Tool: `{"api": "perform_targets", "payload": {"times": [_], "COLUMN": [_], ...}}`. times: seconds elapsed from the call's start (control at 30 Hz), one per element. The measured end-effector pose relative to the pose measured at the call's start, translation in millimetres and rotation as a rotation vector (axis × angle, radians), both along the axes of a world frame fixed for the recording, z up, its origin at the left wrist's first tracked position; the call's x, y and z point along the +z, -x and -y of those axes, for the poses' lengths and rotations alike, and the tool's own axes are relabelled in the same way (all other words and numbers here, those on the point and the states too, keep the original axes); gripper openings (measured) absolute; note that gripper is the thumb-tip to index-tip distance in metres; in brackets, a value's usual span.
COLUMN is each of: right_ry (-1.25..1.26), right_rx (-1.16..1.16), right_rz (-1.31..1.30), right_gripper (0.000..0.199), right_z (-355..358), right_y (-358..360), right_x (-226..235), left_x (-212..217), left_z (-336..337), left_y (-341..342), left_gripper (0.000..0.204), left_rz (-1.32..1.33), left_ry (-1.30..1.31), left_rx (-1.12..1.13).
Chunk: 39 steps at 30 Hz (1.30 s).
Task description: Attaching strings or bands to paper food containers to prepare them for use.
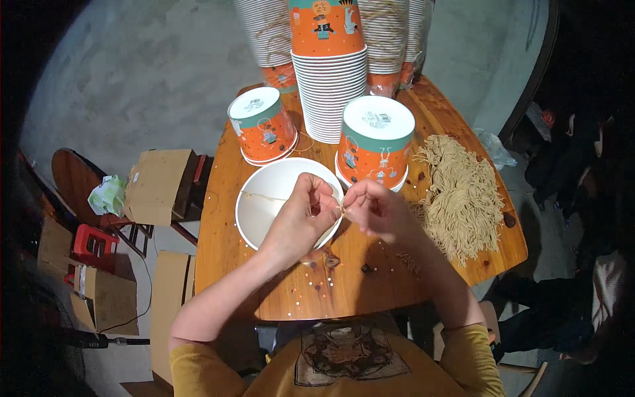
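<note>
A white-lined paper bucket (264,175) sits in front of me with its mouth facing up toward me. Across that mouth runs a thin tan cord (264,197), from the left wall to my fingers. At the bucket's right rim, my left hand (297,218) pinches the cord between thumb and fingertips. Close against it, my right hand (377,208) is also closed in a pinch on the cord's end. The fingers partly cover the exact spot where cord and rim meet. Behind my right hand, an orange and green paper bucket (377,149) stands upside down.
Another upside-down bucket (264,129) stands at back left. Tall stacks of nested buckets (329,86) fill the table's far end. A heap of tan cords (463,198) lies at right on the wooden table (291,284). Cardboard boxes (159,185) and a red stool (96,245) are at left.
</note>
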State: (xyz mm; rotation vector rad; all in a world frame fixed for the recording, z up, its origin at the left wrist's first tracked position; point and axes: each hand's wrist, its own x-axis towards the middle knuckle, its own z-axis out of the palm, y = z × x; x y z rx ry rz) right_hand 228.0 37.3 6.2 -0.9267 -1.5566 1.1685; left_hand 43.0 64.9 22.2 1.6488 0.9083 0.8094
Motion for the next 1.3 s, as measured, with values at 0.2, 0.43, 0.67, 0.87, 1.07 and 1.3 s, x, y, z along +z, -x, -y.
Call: {"api": "perform_targets", "payload": {"times": [0.2,0.43,0.67,0.87,1.07,1.3], "right_ry": [-0.21,-0.493,-0.192,-0.14,-0.167,-0.202], "right_rx": [-0.183,-0.258,-0.257,-0.298,-0.274,-0.248], "right_rz": [0.186,0.289,0.226,0.218,0.179,0.182], "right_gripper": [0.022,0.016,0.01,0.008,0.007,0.01], "right_z": [-0.6,-5.4,-3.0,-0.5,-2.5,-0.6], "right_y": [11.0,6.0,8.6,14.2,11.6,10.3], "right_x": [-6.7,-16.5,-17.8,-15.2,-20.6,-25.3], "left_x": [-1.2,-3.5,0.4,-7.0,15.0,15.2], "left_z": [-3.0,-7.5,-1.3,-7.4,4.7,3.8], "left_y": [1.1,2.9,6.5,6.8,5.5,6.2], "left_gripper": [0.026,0.026,0.025,0.021,0.013,0.011], "left_rz": [-0.008,-0.022,0.024,-0.11,-0.297,-0.379], "left_ry": [0.023,0.014,0.018,0.0,-0.053,-0.113], "left_rx": [-0.004,-0.016,-0.055,-0.034,-0.03,-0.006]}}
